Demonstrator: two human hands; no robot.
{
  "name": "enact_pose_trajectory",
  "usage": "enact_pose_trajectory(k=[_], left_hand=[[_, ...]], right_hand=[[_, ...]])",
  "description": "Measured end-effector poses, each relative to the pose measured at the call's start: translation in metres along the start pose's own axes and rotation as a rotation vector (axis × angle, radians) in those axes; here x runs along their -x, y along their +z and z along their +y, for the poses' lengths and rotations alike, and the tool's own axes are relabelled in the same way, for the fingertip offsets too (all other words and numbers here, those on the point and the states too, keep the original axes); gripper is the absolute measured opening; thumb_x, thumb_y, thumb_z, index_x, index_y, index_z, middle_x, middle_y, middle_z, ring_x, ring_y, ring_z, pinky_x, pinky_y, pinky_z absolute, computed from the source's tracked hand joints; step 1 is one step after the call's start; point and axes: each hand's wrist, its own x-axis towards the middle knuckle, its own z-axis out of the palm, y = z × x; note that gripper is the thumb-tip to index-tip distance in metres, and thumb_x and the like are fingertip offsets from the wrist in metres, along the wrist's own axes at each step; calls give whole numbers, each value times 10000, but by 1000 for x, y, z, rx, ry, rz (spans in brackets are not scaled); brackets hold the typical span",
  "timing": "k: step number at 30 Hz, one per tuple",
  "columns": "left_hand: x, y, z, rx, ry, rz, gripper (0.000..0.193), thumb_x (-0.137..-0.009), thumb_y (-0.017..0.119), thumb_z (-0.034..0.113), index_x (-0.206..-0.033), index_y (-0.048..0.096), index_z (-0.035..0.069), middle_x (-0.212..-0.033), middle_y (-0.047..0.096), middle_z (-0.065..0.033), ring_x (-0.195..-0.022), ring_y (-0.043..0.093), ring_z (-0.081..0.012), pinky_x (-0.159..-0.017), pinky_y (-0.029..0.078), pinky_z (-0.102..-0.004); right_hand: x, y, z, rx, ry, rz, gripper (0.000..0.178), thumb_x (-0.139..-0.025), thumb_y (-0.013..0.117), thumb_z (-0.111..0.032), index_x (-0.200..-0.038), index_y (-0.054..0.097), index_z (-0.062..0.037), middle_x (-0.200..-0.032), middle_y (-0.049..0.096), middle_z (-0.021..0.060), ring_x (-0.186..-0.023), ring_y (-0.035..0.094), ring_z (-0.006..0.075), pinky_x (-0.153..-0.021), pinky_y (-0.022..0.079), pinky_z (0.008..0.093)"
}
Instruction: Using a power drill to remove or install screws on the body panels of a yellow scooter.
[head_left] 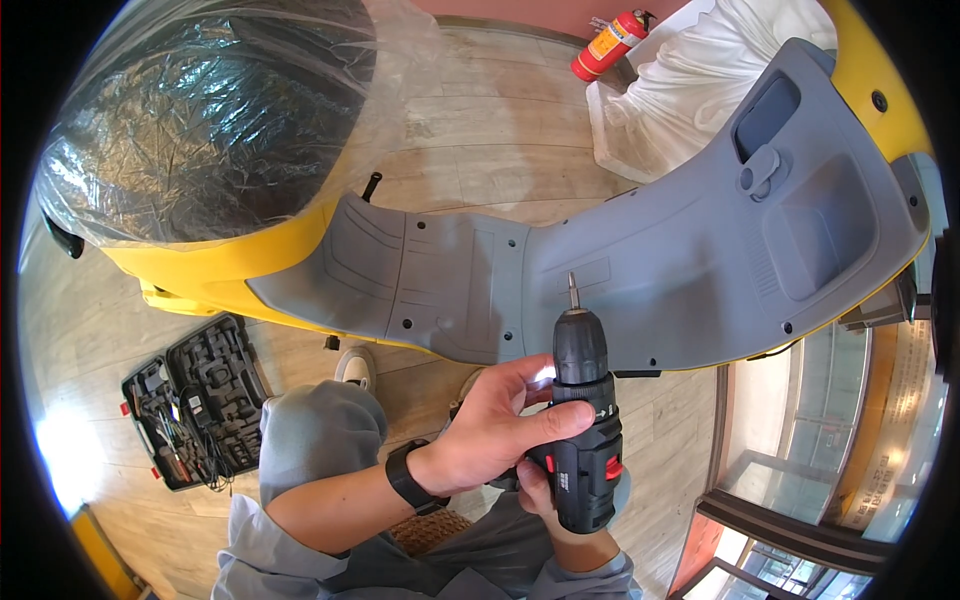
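A black cordless drill point(588, 450) with red buttons is held upright in front of me, its screwdriver bit point(573, 291) pointing away. My left hand point(490, 420), with a black band on the wrist, closes round the collar behind the chuck; its thumb lies across the top. Below it, my right hand point(538, 488) is wrapped round the handle, mostly hidden by the drill body. Just beyond the bit lies the grey footboard point(640, 265) of a yellow scooter point(290, 262), with several dark screws or screw holes along its edges. The bit looks apart from the footboard.
An open black tool case point(205, 400) with tools and a cable lies on the wooden floor at left. Clear plastic film point(215, 120) covers the scooter's seat. A red fire extinguisher point(610, 45) and white sheeting point(700, 85) are at the back. A glass cabinet point(800, 420) stands at right.
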Motion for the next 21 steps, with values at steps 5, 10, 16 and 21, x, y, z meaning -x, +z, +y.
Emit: enact_pose_trajectory(k=[5,10,16,21], left_hand=[[0,-2,-1,-18,-11,-5,479,-867,759,285,-1198,590,-17,-1061,662,-61,-996,601,-135,-909,487,-313],[0,-2,-3,-13,-49,-39,558,-891,719,333,-1277,523,-18,-1189,627,-93,-1005,626,-141,-923,495,-315],[5,5,0,-194,-13,-136,911,-734,819,28,-1447,253,45,-1308,503,-111,-993,623,-152,-869,521,-343],[5,5,0,-310,86,-203,892,-718,807,29,-1426,265,44,-1309,497,-112,-986,629,-160,-854,534,-344]], right_hand=[[-2,2,-6,-1,-3,-8,361,-801,677,10,-1140,568,-51,-1015,605,64,-919,625,167,-789,524,303],[-2,10,-3,68,92,38,417,-871,642,-41,-1253,476,-58,-1078,565,64,-985,595,152,-835,521,295],[-15,13,-5,39,77,35,413,-872,643,-56,-1251,479,-57,-1075,568,65,-983,596,152,-835,521,299],[-27,16,-9,16,60,18,410,-873,645,-71,-1248,481,-55,-1072,570,66,-981,597,153,-835,520,302]])
